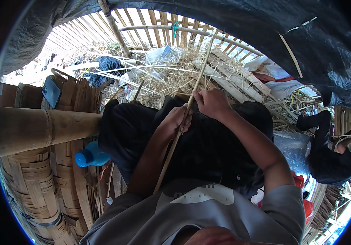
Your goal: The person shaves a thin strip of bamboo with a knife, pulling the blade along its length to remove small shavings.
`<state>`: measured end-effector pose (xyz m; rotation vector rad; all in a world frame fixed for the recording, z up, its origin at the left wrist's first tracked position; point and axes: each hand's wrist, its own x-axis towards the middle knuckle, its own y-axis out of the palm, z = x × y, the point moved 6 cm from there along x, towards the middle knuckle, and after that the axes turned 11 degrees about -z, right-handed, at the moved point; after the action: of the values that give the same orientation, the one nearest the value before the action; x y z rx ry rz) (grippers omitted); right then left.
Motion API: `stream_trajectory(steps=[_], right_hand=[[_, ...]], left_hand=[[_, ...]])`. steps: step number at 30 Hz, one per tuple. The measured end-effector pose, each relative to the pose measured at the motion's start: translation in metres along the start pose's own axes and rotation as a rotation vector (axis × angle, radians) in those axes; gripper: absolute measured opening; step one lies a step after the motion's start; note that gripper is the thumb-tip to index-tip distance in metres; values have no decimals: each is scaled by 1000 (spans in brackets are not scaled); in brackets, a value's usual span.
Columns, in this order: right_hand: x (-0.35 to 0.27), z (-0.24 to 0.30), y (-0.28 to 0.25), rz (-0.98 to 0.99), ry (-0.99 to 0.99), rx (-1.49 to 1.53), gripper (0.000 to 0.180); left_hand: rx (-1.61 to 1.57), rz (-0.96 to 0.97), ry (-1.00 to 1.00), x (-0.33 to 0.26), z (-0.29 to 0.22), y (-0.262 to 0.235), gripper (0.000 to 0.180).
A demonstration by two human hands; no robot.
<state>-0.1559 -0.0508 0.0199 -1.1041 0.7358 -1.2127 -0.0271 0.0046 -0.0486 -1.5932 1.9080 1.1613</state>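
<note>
A long, thin bamboo strip [203, 69] runs slantwise over my lap, from near my chest up toward the slatted fence. My left hand [180, 118] is closed round it at about the middle. Just above and to the right, my right hand [213, 103] is closed too, its thumb pressed against the strip. The curled fingers of that hand are hidden beneath it, so I cannot see whether they hold anything else. Dark trousers [220, 139] cover my legs under both hands.
A thick bamboo pole [45, 127] juts in from the left, above woven bamboo [36, 179] and a blue bottle [92, 155]. Straw and shavings [143, 87] lie ahead, beside split bamboo pieces [234, 83]. Another person [332, 159] sits at the right. Dark sheeting [306, 36] hangs overhead.
</note>
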Motion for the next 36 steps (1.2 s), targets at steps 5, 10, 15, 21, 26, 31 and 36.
stream_trajectory(steps=[5,10,15,21,26,31,36], right_hand=[[10,-24,21,-141,-286,-31,48],[59,-76,37,-175,-204,-173,45],[85,-94,48,-195,-340,-102,34],[115,-106,63,-199,-307,-85,40],[159,-207,54,-77,128,-444,64],[141,-275,85,125,160,-604,66],[112,-305,127,-56,694,-262,67]], left_hand=[[21,-7,8,-5,-2,6,38],[-16,-13,-15,-5,3,2,38],[-111,24,-54,1,-2,-1,42],[-242,85,-131,2,-11,-2,39],[-166,73,-181,-18,-8,3,37],[-250,80,-187,-16,-17,1,37],[-146,-28,-163,0,-15,3,39]])
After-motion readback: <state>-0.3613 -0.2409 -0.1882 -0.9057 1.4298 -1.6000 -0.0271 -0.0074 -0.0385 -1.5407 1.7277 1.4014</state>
